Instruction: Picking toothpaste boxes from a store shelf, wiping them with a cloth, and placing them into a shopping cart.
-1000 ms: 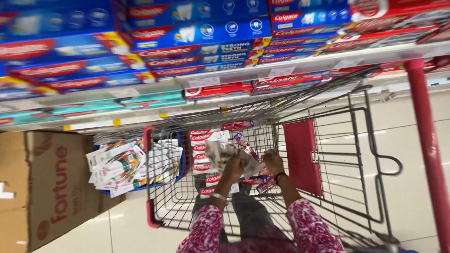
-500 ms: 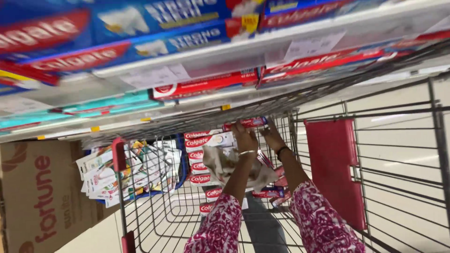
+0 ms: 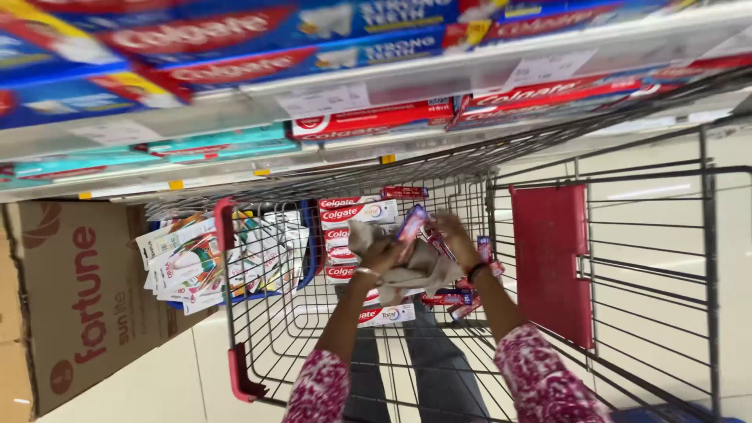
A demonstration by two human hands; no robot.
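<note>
Both my hands are up over the wire shopping cart. My left hand, with a bangle at the wrist, grips a crumpled beige cloth. A small red and blue toothpaste box stands tilted above the cloth, pinched between the cloth and my right hand. More red and white toothpaste boxes are stacked at the cart's far end, and others lie loose on its floor below my hands.
Shelves of blue and red toothpaste boxes run across the top. Toothbrush packs hang at the cart's left end. A brown cardboard carton stands on the left. The cart's red seat flap is on the right.
My hands rose slightly with the cloth, and the small toothpaste box now shows between them. The view has drawn closer to the cart and shelf.
</note>
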